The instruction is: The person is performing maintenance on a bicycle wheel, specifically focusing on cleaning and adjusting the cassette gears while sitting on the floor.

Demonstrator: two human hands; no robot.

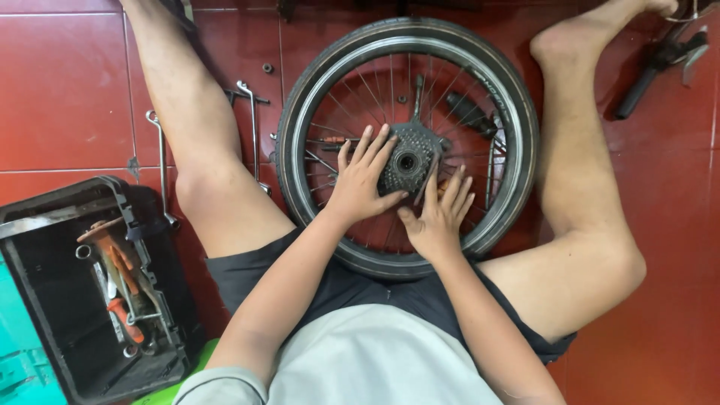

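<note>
Both hands lie flat on a bicycle wheel (517, 112) that rests on its side on the red tiled floor (64, 90), between the person's spread bare legs. The left hand (361, 184) is spread open, fingers fanned over the spokes, its fingertips and thumb touching the left side of the dark sprocket cluster (407, 159) at the hub; it grips nothing, only presses. The right hand (439, 217) is open too, palm down on the spokes just below and right of the cluster, thumb reaching towards it. Held so, the two hands seem to pin the wheel and steady the cluster from two sides (the legs on either side fence the tyre in as well).

Laying the wheel flat puts the hub face up, right under the person's eyes, with the tyre's near edge almost against the dark shorts.

Under the spokes lie a few small tools, too hidden to name. Just left of the tyre, on the floor beside the left leg, lie long wrenches (253, 124), near at hand. Further left, towards the floor's near-left corner, an open black toolbox (45, 300) holds orange-handled tools. A black-handled tool (652, 71) lies at the far right.
</note>
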